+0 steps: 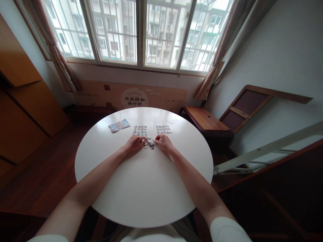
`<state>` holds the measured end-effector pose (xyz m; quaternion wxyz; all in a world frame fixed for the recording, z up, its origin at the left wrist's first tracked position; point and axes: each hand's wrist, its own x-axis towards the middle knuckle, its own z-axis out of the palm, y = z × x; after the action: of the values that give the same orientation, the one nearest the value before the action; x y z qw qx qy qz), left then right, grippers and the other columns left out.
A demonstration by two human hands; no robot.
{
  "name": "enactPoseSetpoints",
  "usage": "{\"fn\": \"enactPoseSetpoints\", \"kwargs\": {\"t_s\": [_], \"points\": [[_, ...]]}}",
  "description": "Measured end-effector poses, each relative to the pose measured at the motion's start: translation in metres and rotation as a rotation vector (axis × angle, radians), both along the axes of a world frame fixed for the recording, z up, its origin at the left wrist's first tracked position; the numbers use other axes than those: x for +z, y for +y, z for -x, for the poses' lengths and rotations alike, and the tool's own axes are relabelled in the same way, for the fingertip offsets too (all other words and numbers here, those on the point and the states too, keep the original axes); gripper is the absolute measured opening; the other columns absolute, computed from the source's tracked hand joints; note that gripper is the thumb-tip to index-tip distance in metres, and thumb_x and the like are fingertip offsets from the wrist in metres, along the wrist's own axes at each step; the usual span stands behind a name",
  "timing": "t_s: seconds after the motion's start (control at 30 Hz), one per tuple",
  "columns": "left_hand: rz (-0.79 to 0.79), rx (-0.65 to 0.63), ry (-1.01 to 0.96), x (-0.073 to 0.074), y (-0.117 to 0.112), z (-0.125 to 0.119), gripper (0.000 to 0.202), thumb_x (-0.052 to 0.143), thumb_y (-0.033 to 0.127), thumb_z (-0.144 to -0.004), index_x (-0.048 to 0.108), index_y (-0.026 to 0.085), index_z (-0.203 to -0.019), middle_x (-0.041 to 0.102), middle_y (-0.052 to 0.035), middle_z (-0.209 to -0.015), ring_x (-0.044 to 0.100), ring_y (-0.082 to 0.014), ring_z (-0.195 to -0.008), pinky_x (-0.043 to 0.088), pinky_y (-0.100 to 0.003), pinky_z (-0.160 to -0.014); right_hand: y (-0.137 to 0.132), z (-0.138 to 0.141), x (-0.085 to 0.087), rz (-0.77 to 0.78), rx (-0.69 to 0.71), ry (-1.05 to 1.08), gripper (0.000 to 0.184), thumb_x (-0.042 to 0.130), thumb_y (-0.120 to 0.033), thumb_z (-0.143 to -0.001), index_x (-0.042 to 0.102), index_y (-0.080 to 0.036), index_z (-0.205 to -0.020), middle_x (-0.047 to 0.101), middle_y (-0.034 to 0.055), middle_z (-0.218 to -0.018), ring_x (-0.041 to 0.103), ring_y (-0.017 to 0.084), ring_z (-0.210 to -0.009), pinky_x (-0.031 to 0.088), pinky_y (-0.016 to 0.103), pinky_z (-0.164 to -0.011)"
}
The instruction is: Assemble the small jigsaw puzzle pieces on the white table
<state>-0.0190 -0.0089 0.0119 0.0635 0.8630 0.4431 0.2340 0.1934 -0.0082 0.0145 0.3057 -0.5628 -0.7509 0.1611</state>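
Note:
A small heap of loose jigsaw puzzle pieces [150, 144] lies on the white round table [148, 188], between my two hands. My left hand [136, 143] is at the heap's left edge, thumb and index finger pinched on a puzzle piece that is mostly hidden. From the other side my right hand [163, 142] pinches a puzzle piece, of which little shows between the fingertips. Just beyond the hands, spaced puzzle pieces stand in rows, one block at the left [140, 130] and another block at the right [164, 129].
A colourful picture sheet [119, 125] lies at the table's far left. Past the right edge stands a wooden bench [208, 118], near a folded wooden frame [236, 109] against the wall. A printed cardboard panel [98, 95] leans below the barred window.

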Motion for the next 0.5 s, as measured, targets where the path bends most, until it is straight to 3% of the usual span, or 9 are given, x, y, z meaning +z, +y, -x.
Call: {"fn": "enactPoseSetpoints", "kwargs": {"t_s": [0.23,0.4,0.5], "points": [[0.011,0.014,-0.040,0.000,0.001,0.001,0.028,0.046,0.035,-0.084,0.069,0.024,-0.097,0.060,0.0015,-0.056,0.053,-0.0111,-0.053,0.034,-0.021,-0.056,0.009,-0.001,-0.007,0.065,0.030,0.219,0.007,0.062,-0.020,-0.066,0.063,-0.017,-0.073,0.063,0.0024,-0.069,0.054,0.012,-0.061,0.040,0.023,-0.057],[0.010,0.040,-0.154,0.000,0.002,0.000,0.031,0.046,0.036,-0.085,0.065,0.022,-0.106,0.056,0.0029,-0.056,0.049,-0.0089,-0.051,0.033,-0.019,-0.054,0.013,0.008,-0.008,0.131,0.174,0.596,0.024,0.067,-0.034,-0.065,0.066,-0.015,-0.080,0.065,0.0044,-0.070,0.056,0.012,-0.061,0.043,0.024,-0.056],[0.016,0.038,-0.220,-0.002,0.000,-0.005,0.031,0.049,0.035,-0.083,0.064,0.021,-0.106,0.056,0.0037,-0.056,0.047,-0.0078,-0.049,0.033,-0.018,-0.053,0.012,0.013,-0.009,0.186,0.243,0.690,0.030,0.069,-0.041,-0.063,0.068,-0.015,-0.077,0.065,0.0038,-0.066,0.054,0.012,-0.058,0.041,0.023,-0.053]]}}
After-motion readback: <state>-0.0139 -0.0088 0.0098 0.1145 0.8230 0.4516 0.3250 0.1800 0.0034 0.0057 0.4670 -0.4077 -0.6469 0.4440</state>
